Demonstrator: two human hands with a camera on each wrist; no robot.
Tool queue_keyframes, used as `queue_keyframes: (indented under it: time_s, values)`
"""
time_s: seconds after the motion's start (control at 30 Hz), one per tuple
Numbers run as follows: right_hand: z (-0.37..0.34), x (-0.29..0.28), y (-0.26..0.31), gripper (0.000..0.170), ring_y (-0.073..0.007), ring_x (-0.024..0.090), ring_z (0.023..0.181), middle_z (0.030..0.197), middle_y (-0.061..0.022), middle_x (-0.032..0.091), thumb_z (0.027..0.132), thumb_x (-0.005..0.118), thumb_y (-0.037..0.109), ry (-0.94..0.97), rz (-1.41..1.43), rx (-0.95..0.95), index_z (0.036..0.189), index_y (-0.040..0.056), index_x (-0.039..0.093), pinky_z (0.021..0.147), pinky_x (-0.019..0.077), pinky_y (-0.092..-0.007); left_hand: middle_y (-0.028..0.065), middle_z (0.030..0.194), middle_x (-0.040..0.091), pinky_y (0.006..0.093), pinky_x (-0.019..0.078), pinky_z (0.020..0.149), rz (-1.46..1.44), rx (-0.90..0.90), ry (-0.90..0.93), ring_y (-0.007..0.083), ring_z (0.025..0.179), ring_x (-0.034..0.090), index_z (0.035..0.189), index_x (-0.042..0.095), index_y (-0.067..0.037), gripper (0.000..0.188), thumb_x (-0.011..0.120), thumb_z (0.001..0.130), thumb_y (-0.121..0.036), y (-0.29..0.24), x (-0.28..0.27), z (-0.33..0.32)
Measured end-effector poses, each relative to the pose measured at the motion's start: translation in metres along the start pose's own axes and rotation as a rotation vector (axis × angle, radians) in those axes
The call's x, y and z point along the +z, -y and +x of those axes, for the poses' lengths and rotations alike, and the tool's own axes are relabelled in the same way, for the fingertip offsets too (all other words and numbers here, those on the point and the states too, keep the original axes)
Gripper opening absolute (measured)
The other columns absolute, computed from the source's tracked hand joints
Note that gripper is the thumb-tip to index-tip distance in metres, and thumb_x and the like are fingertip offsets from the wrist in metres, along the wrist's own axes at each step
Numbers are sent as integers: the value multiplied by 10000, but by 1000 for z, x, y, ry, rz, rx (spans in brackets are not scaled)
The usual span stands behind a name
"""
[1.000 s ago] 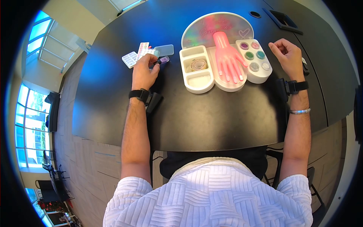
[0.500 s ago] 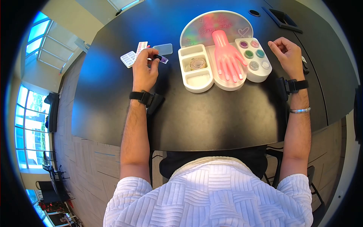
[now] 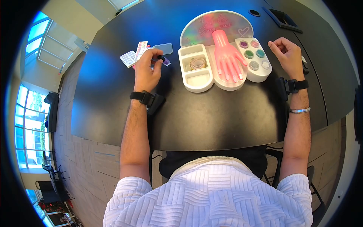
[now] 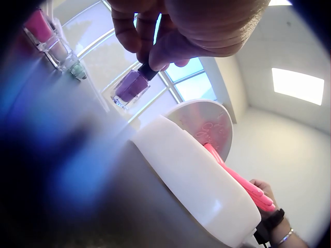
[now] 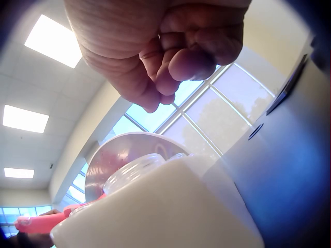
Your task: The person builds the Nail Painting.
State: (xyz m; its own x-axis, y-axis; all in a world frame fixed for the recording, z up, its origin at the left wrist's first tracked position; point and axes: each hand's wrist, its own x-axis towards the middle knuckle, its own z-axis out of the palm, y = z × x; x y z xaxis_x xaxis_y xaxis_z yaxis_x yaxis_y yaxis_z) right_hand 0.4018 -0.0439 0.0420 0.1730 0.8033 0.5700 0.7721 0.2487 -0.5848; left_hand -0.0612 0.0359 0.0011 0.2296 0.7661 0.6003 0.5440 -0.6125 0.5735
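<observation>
My left hand (image 3: 148,72) pinches a purple nail polish bottle (image 4: 132,87) by its black cap, between thumb and fingers. In the left wrist view the bottle hangs tilted, glass end down. Left of it stand pink (image 4: 39,27), pale and green nail polish bottles; in the head view my hand mostly hides these. To the right is a white manicure stand (image 3: 204,87) bearing a pink model hand (image 3: 227,56) with pale nails. My right hand (image 3: 288,56) rests beside the stand's right end, fingers loosely curled, holding nothing.
A white nail box (image 3: 127,59), a sheet of small coloured stickers (image 3: 141,48) and a clear lid (image 3: 163,48) lie beyond my left hand. The stand's left compartments hold a roll of tape (image 3: 197,64); several glitter pots (image 3: 248,55) sit at its right.
My left hand has shifted slightly right with the purple nail polish bottle. The bottle has swung from pointing right to tilting downward. My right hand stays put.
</observation>
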Motion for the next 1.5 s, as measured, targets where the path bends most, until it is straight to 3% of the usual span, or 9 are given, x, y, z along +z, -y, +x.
queue_keyframes:
  time_s: [0.5,0.57,0.6,0.63,0.77,0.93,1.2,1.4,1.5]
  values:
    - [-1,1,1,259,-45,558,653,698,12,673,965,819,236,-6,-7,-3,885,-1,749,604,460,-244,70,1068,776,333,586,800,11,-1,96,180,915,731,1151,748,-46,242,763,913,-3,-1,-3,0]
    - [0,2,0,258,-45,556,651,696,12,671,965,819,234,-9,-2,0,885,-1,749,603,459,-245,61,1071,775,275,574,762,-58,-64,23,119,871,721,1201,736,-52,227,778,977,-58,9,-12,2]
    - [0,2,0,256,-45,554,650,694,13,668,965,819,233,-9,-4,-4,885,0,748,601,458,-246,60,1061,770,257,566,742,-112,-248,4,105,878,718,1197,737,-51,201,774,1006,-101,4,-20,2]
    - [0,1,0,255,-45,553,648,691,14,664,965,820,231,-10,-6,-7,885,0,748,599,457,-247,79,1077,782,318,591,800,-174,-273,-54,156,948,733,1187,745,-53,218,782,977,-95,20,-26,4]
    - [0,1,-1,255,-47,552,645,687,13,661,965,820,230,-13,4,-14,885,-1,746,597,455,-247,97,1092,787,349,586,874,56,-317,-298,189,975,733,1211,723,-41,237,743,1021,-181,90,-57,4]
    - [0,1,0,257,-47,548,641,684,12,659,965,819,227,-13,10,-15,878,-2,741,596,451,-247,139,1075,789,406,555,929,216,-573,-248,279,991,740,1314,714,-125,412,636,1083,-457,117,-68,-4]
    - [0,2,1,256,-45,546,642,684,11,662,966,816,221,-23,41,-14,871,-4,741,594,448,-245,113,1007,790,372,558,894,181,-576,-248,222,932,726,1219,785,-77,357,692,1058,-381,132,-62,-3]
    - [1,1,-3,251,-45,537,637,681,13,655,964,817,213,-27,54,-9,863,-4,741,588,440,-242,7,886,691,264,508,712,74,-426,-517,76,771,567,1106,768,-48,146,781,989,-134,94,-66,3]
    - [1,3,-6,249,-46,528,629,670,16,642,959,820,208,-42,73,-23,853,-2,738,580,431,-244,6,961,690,263,504,723,-54,-246,-559,84,809,567,1135,733,-32,176,776,995,-129,78,-63,7]
